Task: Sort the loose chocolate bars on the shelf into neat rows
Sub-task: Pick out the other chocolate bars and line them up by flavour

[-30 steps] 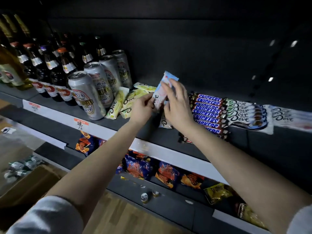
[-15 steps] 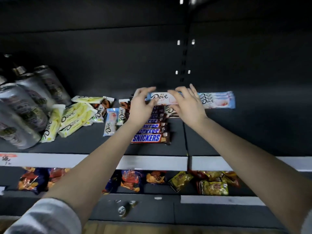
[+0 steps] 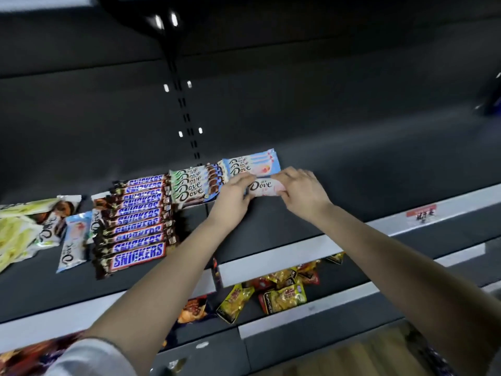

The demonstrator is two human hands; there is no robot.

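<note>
Both my hands hold one pink-and-white Dove bar flat on the dark shelf, just in front of a short row of matching light-blue Dove bars. My left hand pinches its left end and my right hand grips its right end. To the left lie a row of green-and-brown Dove bars and a long row of Snickers bars. Further left, loose bars lie scattered: one light-blue Dove bar, a brown Dove bar and yellow Dove packs.
The shelf's white front strip carries a red price tag. Below, a lower shelf holds yellow and red snack packets. The dark back wall has a slotted upright. Bare shelf stretches to the right of my hands.
The view swung right, so the cans left the frame. My hands carried the pink Dove bar rightward and lowered it in front of the light-blue Dove row.
</note>
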